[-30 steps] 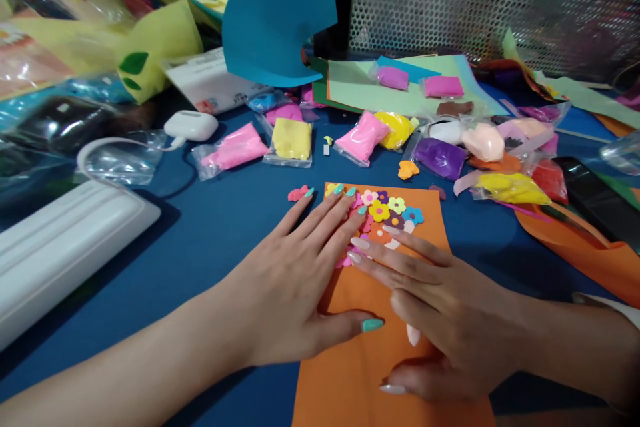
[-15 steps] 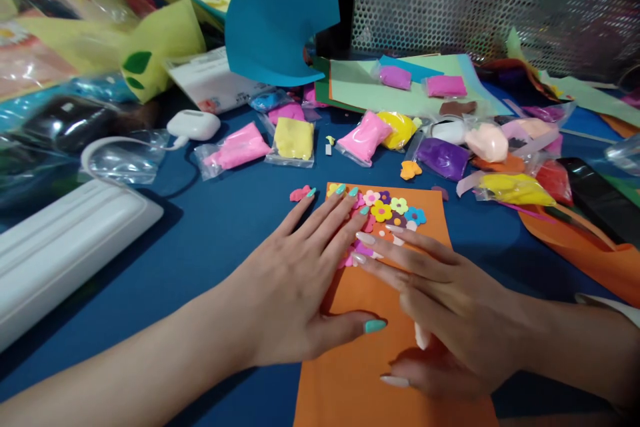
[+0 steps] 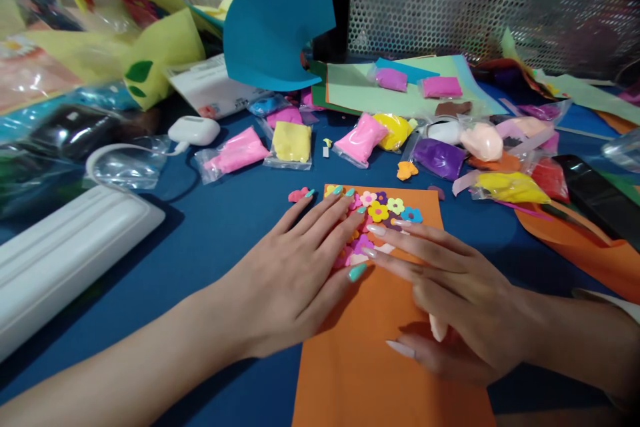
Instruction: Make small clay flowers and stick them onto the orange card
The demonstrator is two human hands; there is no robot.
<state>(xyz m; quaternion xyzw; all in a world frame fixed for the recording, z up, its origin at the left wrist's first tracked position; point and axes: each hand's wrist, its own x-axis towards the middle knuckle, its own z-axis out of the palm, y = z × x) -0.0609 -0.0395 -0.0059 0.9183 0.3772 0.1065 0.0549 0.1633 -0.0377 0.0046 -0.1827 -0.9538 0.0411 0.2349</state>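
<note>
My left hand (image 3: 295, 270), with teal nails, lies flat with its fingers spread over the left part of a cluster of small coloured flowers (image 3: 379, 212). These sit at the top of an orange paper sheet (image 3: 360, 360). My right hand (image 3: 465, 293), pale-nailed, rests on the cluster's lower right with three fingers stretched out. Its index finger seems curled, a pale tip pointing down, and the thumb hangs lower over the sheet. Both hands hide several flowers. A pinkish-red clay piece (image 3: 298, 195) lies beside my left fingertips.
Bags of pink (image 3: 360, 140), yellow (image 3: 291, 141) and purple clay (image 3: 440, 158) line the back. An orange clay lump (image 3: 407, 170) lies before them. A white device (image 3: 75, 257) and an earbud case (image 3: 194, 131) are at left, a black phone (image 3: 595, 197) at right.
My left thumb has drawn up toward the fingers, beside the flowers. My right hand has shifted slightly right, while the sheet stays in nearly the same place.
</note>
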